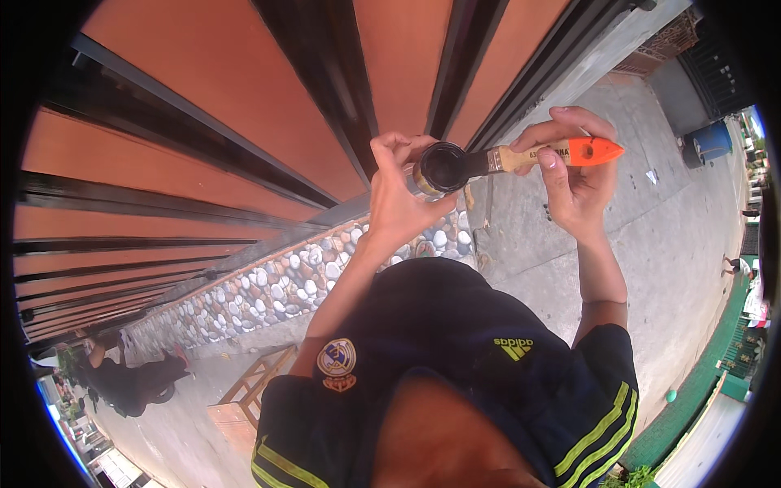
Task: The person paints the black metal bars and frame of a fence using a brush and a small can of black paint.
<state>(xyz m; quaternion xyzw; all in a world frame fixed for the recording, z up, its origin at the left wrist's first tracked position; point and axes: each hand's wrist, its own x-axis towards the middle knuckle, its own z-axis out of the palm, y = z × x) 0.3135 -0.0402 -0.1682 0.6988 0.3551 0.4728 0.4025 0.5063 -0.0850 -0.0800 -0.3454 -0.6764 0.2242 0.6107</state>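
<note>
Beyond the left fingers rises the fence, smooth orange-brown panels split by straight black bars. Below and left of them runs the pebble-faced wall, bumpy with rounded stones; rough grey concrete spreads past the right fingers.

The right hand pinches the flat paintbrush between thumb and fingers, nearly closed. It should feel light, stiff along its pale wooden, orange-tipped handle, softer at the dark bristles; mid-handle is the sound hold.

The left hand, part-closed, curves around the small cylindrical paint can. Its rim and inside look wet black, so probably slippery there; the sides seem the better grip. The bristles meet its mouth; how deep, I cannot tell.
</note>
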